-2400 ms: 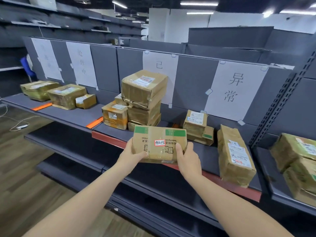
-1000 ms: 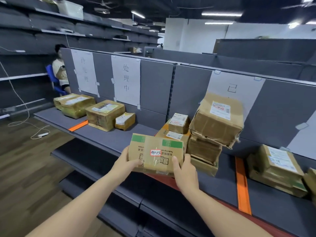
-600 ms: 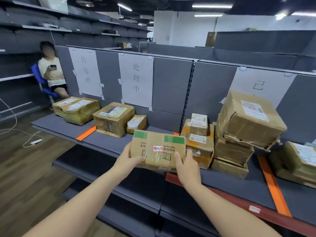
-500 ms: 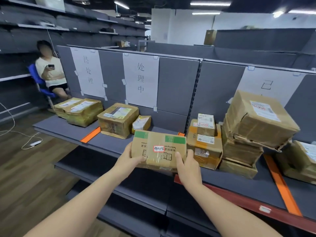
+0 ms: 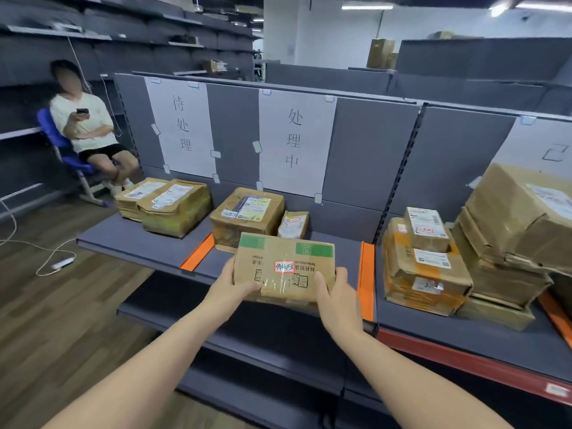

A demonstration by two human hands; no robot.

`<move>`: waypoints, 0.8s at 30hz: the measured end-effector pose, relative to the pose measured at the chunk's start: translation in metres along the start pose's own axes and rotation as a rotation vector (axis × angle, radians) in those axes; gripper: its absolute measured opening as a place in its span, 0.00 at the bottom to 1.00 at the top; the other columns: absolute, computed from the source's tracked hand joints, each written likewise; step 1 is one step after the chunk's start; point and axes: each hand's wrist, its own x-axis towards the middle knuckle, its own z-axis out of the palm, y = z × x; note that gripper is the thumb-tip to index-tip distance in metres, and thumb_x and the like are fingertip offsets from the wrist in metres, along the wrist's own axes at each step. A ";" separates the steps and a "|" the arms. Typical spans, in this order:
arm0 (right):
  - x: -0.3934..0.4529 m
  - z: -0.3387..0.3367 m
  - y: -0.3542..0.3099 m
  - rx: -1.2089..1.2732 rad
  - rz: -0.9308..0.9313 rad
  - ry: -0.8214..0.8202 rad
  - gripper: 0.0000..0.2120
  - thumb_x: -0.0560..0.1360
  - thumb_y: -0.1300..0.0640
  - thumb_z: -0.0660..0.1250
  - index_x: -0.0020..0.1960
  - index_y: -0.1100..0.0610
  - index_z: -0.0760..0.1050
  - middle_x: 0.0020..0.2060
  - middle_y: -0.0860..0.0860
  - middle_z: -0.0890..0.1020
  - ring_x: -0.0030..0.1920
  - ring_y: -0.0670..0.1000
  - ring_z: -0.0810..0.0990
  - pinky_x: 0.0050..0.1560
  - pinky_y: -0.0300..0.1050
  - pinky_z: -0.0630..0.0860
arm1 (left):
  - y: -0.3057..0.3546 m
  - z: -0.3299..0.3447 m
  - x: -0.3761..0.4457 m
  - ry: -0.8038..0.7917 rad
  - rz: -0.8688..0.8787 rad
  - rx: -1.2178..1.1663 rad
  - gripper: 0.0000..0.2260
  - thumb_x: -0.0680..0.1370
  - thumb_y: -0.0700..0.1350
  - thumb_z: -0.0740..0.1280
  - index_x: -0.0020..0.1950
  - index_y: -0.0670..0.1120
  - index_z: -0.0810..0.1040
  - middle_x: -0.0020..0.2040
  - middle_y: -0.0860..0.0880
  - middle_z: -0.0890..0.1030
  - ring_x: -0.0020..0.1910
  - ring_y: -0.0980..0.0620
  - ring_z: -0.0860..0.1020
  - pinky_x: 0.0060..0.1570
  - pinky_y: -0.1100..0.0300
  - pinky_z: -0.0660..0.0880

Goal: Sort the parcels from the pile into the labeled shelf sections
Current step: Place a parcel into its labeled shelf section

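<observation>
Over the front edge of the shelf (image 5: 148, 243), in front of the section whose sheet reads 处理中 (image 5: 295, 140), a small cardboard parcel (image 5: 284, 267) is held in the air between both hands. It looks light, since the fingers carry it without strain, and stiff enough to keep its boxy shape, though glossy tape over the front may make that face slick. Its short ends are the sound places to hold, well clear of the small red-bordered label (image 5: 284, 266). The left hand (image 5: 230, 284) wraps the left end, thumb on the front face and fingers hidden behind. The right hand (image 5: 335, 292) does the same at the right end, thumb pressed near the lower corner. Each grip is clenched on the parcel, neither loose. Two parcels, a taped box (image 5: 247, 216) and a small packet (image 5: 294, 224), already sit in that section just behind.
</observation>
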 end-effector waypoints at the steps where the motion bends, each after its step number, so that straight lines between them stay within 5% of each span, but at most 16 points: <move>1: 0.004 0.005 -0.005 -0.007 -0.005 -0.002 0.14 0.80 0.41 0.54 0.55 0.51 0.63 0.52 0.50 0.79 0.48 0.51 0.78 0.49 0.53 0.78 | 0.000 -0.005 0.006 -0.002 0.006 -0.004 0.30 0.75 0.43 0.72 0.72 0.55 0.62 0.62 0.56 0.75 0.63 0.53 0.72 0.63 0.55 0.69; 7: 0.038 0.029 -0.029 0.016 -0.036 0.017 0.13 0.80 0.42 0.56 0.54 0.51 0.65 0.52 0.51 0.80 0.48 0.54 0.78 0.47 0.51 0.76 | 0.001 -0.030 0.036 0.066 0.064 -0.047 0.28 0.76 0.42 0.71 0.72 0.55 0.63 0.62 0.56 0.75 0.64 0.54 0.73 0.60 0.59 0.69; 12: 0.075 0.048 -0.052 0.038 -0.067 0.060 0.14 0.79 0.41 0.57 0.53 0.51 0.67 0.49 0.52 0.82 0.47 0.55 0.79 0.47 0.53 0.77 | 0.022 -0.049 0.069 0.156 0.120 -0.013 0.23 0.77 0.42 0.69 0.69 0.53 0.65 0.60 0.56 0.75 0.58 0.57 0.72 0.41 0.74 0.68; 16: 0.108 0.055 -0.069 0.012 -0.072 0.083 0.16 0.79 0.42 0.58 0.55 0.55 0.68 0.47 0.55 0.82 0.45 0.58 0.78 0.45 0.51 0.75 | 0.031 -0.060 0.101 0.227 0.153 0.035 0.24 0.77 0.45 0.69 0.71 0.53 0.66 0.61 0.55 0.76 0.57 0.55 0.72 0.53 0.62 0.66; 24: 0.150 0.088 -0.098 0.010 -0.044 0.113 0.18 0.78 0.41 0.58 0.58 0.54 0.70 0.51 0.56 0.82 0.51 0.63 0.78 0.50 0.53 0.75 | 0.032 -0.094 0.152 0.228 0.164 0.027 0.21 0.75 0.46 0.69 0.66 0.56 0.68 0.56 0.58 0.77 0.57 0.54 0.75 0.53 0.59 0.69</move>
